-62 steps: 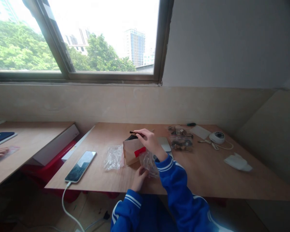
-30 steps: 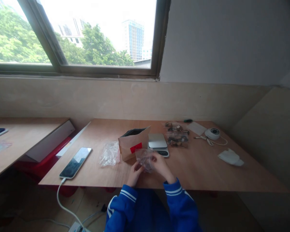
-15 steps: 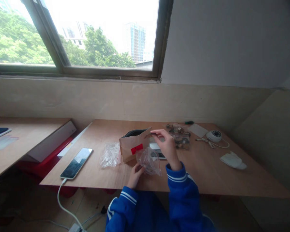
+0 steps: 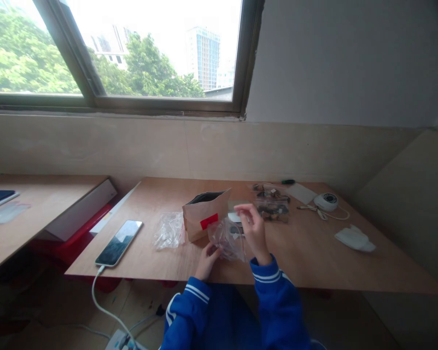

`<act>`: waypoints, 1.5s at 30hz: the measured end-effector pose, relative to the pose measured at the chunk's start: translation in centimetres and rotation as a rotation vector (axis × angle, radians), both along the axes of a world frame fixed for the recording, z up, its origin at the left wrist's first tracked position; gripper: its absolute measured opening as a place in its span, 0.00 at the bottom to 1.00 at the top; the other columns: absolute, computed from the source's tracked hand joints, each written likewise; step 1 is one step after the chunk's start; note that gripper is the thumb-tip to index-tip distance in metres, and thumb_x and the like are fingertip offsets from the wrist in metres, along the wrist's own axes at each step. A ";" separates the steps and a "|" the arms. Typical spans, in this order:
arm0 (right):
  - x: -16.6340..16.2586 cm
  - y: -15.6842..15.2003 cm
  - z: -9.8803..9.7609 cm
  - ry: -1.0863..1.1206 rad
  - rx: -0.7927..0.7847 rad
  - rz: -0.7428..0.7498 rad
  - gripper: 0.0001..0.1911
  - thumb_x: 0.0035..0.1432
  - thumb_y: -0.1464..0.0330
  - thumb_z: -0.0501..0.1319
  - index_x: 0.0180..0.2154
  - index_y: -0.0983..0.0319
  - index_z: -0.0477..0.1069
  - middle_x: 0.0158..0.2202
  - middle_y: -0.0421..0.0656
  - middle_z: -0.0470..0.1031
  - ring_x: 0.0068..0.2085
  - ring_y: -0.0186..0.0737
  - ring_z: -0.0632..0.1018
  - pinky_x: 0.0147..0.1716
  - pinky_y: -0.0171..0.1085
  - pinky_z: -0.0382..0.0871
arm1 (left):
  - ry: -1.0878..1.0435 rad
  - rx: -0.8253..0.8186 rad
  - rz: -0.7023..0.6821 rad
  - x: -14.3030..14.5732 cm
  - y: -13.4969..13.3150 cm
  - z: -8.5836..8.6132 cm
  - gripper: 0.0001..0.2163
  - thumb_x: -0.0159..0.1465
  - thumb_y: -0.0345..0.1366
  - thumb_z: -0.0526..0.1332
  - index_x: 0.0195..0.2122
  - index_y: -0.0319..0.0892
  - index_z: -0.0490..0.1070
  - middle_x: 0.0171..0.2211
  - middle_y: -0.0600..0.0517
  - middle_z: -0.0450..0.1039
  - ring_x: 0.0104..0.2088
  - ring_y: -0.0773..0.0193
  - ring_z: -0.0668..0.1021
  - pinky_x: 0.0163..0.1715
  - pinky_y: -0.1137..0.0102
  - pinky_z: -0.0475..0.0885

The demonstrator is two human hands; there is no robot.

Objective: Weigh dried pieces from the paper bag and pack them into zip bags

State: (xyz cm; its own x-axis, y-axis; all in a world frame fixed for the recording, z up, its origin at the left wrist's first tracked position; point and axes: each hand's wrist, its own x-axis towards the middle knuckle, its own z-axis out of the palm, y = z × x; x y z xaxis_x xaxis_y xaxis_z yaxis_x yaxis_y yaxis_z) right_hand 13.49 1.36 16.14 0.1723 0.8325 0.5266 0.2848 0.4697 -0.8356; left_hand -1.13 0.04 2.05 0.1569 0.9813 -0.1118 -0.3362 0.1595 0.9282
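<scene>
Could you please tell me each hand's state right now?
Left hand: closed on a clear crinkled plastic bag.
Right hand: half-curled; whether it holds anything cannot be told.

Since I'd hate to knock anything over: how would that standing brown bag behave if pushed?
The brown bag might tip, since it stands upright on a narrow-looking base. Thin-walled around its open mouth, it would probably flex.
</scene>
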 end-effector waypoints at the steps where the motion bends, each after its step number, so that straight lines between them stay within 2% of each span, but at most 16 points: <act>1: 0.7 -0.5 -1.1 -0.008 -0.077 0.035 0.09 0.58 0.71 0.52 0.33 0.60 0.71 0.32 0.42 0.74 0.35 0.38 0.74 0.38 0.38 0.71 | -0.004 -0.002 -0.008 0.0 0.0 0.0 0.20 0.49 0.43 0.69 0.40 0.37 0.74 0.44 0.43 0.77 0.37 0.57 0.78 0.30 0.70 0.71; 4: 2.2 -1.0 -4.2 -0.088 -0.277 0.165 0.10 0.55 0.72 0.52 0.29 0.61 0.72 0.30 0.42 0.75 0.33 0.38 0.75 0.35 0.37 0.71 | -0.010 0.001 -0.010 0.1 0.1 -0.1 0.20 0.49 0.42 0.69 0.40 0.37 0.74 0.38 0.45 0.78 0.35 0.59 0.78 0.30 0.70 0.70; 8: 2.7 -0.5 -7.1 -0.204 -0.403 0.247 0.10 0.52 0.73 0.54 0.32 0.62 0.74 0.33 0.43 0.77 0.36 0.40 0.77 0.39 0.40 0.71 | -0.013 0.020 0.033 0.2 0.2 -0.6 0.17 0.46 0.41 0.71 0.34 0.37 0.73 0.27 0.50 0.76 0.29 0.63 0.76 0.29 0.70 0.69; 13: 1.8 -0.9 -8.3 -0.119 -0.483 0.407 0.16 0.52 0.72 0.58 0.45 0.60 0.72 0.44 0.46 0.76 0.41 0.42 0.78 0.40 0.42 0.73 | -0.048 0.047 0.039 0.0 0.3 -0.9 0.18 0.45 0.41 0.71 0.34 0.37 0.71 0.28 0.50 0.76 0.27 0.65 0.75 0.29 0.71 0.69; 16: 1.1 -1.4 -8.6 -0.079 -0.528 0.489 0.15 0.55 0.69 0.58 0.45 0.60 0.72 0.44 0.46 0.77 0.41 0.42 0.78 0.41 0.43 0.73 | -0.042 0.063 0.069 0.0 0.3 -0.7 0.18 0.45 0.41 0.71 0.35 0.37 0.71 0.30 0.49 0.77 0.30 0.63 0.76 0.32 0.69 0.71; 21: 0.4 -1.6 -9.3 0.000 -0.586 0.453 0.16 0.55 0.62 0.60 0.44 0.60 0.71 0.41 0.46 0.78 0.38 0.43 0.79 0.38 0.43 0.74 | -0.040 0.076 0.102 -0.1 0.4 -0.6 0.19 0.46 0.40 0.71 0.38 0.38 0.73 0.38 0.46 0.77 0.40 0.57 0.77 0.43 0.64 0.70; 24: 0.2 -1.6 -9.7 0.091 -0.605 0.427 0.15 0.53 0.60 0.62 0.42 0.59 0.72 0.39 0.45 0.78 0.37 0.44 0.80 0.35 0.42 0.75 | -0.046 0.082 0.090 -0.2 0.3 -0.6 0.19 0.46 0.40 0.71 0.37 0.39 0.73 0.38 0.46 0.77 0.41 0.56 0.77 0.45 0.63 0.70; 29: 0.1 -1.7 -10.4 0.199 -0.609 0.434 0.19 0.46 0.58 0.68 0.40 0.58 0.74 0.42 0.47 0.78 0.40 0.49 0.79 0.28 0.39 0.73 | -0.043 0.118 0.102 -0.5 0.3 -0.7 0.16 0.48 0.40 0.70 0.36 0.39 0.73 0.38 0.47 0.77 0.41 0.57 0.77 0.45 0.64 0.69; 34: 0.1 -1.7 -10.8 0.230 -0.573 0.388 0.22 0.42 0.54 0.69 0.36 0.62 0.75 0.40 0.48 0.78 0.42 0.50 0.78 0.39 0.46 0.73 | -0.062 0.100 0.098 -0.4 0.4 -1.1 0.17 0.49 0.39 0.70 0.38 0.39 0.73 0.40 0.46 0.77 0.44 0.56 0.77 0.47 0.62 0.69; 38: 0.4 -1.4 -11.4 0.255 -0.551 0.300 0.23 0.41 0.52 0.69 0.33 0.63 0.75 0.35 0.49 0.79 0.37 0.50 0.79 0.40 0.49 0.73 | -0.071 0.061 0.113 -0.3 0.6 -1.6 0.18 0.49 0.38 0.69 0.40 0.39 0.73 0.43 0.45 0.76 0.47 0.55 0.75 0.50 0.62 0.67; 41: 0.7 -1.1 -11.9 0.241 -0.538 0.252 0.22 0.42 0.53 0.68 0.32 0.64 0.74 0.35 0.50 0.79 0.36 0.50 0.79 0.40 0.48 0.73 | -0.084 0.058 0.087 -0.3 0.6 -1.7 0.18 0.50 0.36 0.69 0.42 0.39 0.71 0.43 0.46 0.76 0.47 0.56 0.75 0.50 0.62 0.67; 45: 1.0 -1.2 -12.1 0.188 -0.534 0.314 0.20 0.43 0.58 0.68 0.36 0.63 0.74 0.39 0.50 0.78 0.40 0.49 0.78 0.42 0.47 0.72 | -0.071 0.076 0.011 -0.2 0.4 -1.4 0.21 0.47 0.33 0.70 0.43 0.40 0.70 0.44 0.46 0.75 0.45 0.57 0.76 0.49 0.62 0.68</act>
